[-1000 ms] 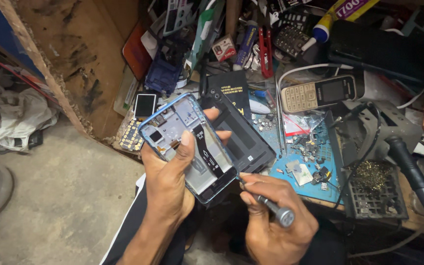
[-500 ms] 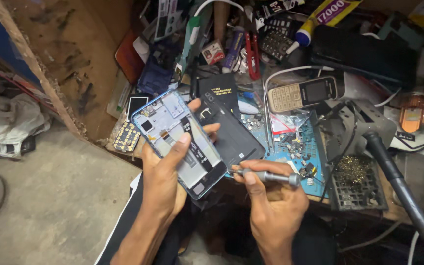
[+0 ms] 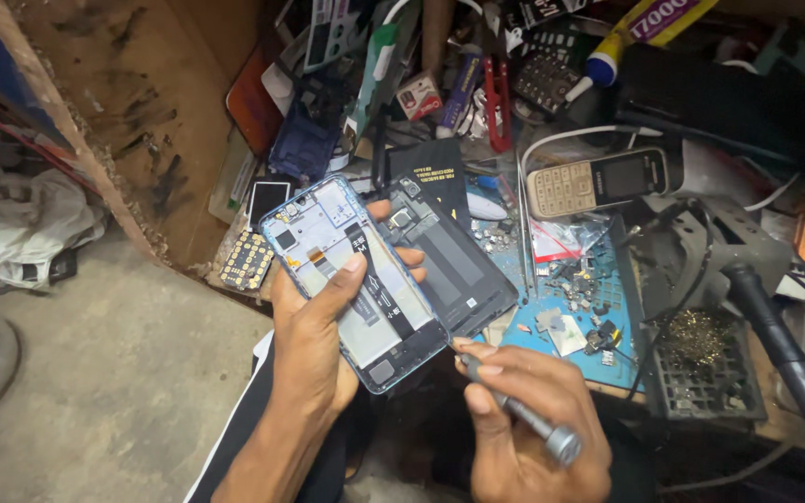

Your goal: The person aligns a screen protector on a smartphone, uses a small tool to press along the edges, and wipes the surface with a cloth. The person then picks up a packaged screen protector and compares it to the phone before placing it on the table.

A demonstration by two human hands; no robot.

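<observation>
Phone chassis (image 3: 351, 279), opened and blue-rimmed, lies in my left hand (image 3: 314, 349), its long axis running from 10 o'clock to 4 o'clock. My left palm cups it from beneath, the fingers curl up over its far edge, and the thumb (image 3: 342, 279) presses across the exposed boards and black ribbon cable (image 3: 379, 289). Behind it, at 2 o'clock and touching it, stands the dark back cover (image 3: 454, 261), on the same slant.

My right hand (image 3: 524, 419) is closed round a slim metal screwdriver (image 3: 514, 410), fingers fully wrapped. The tool's shaft points to 10 o'clock, and its tip sits just beside the chassis's lower corner. Whether tip and corner touch I cannot tell. From my right fingers the chassis lies at 10 o'clock, and the right hand is the nearer to that lower corner.

Containers: a blue work mat (image 3: 575, 312) at 3 o'clock of the chassis carries small loose parts and screws. Beyond it a black grid stand (image 3: 701, 377) holds a wad of brass wool (image 3: 696, 335), with a soldering iron handle (image 3: 780, 349) leaning across at its right. A beige keypad phone (image 3: 598, 182) rests at 1 o'clock, well apart from both hands.
</observation>
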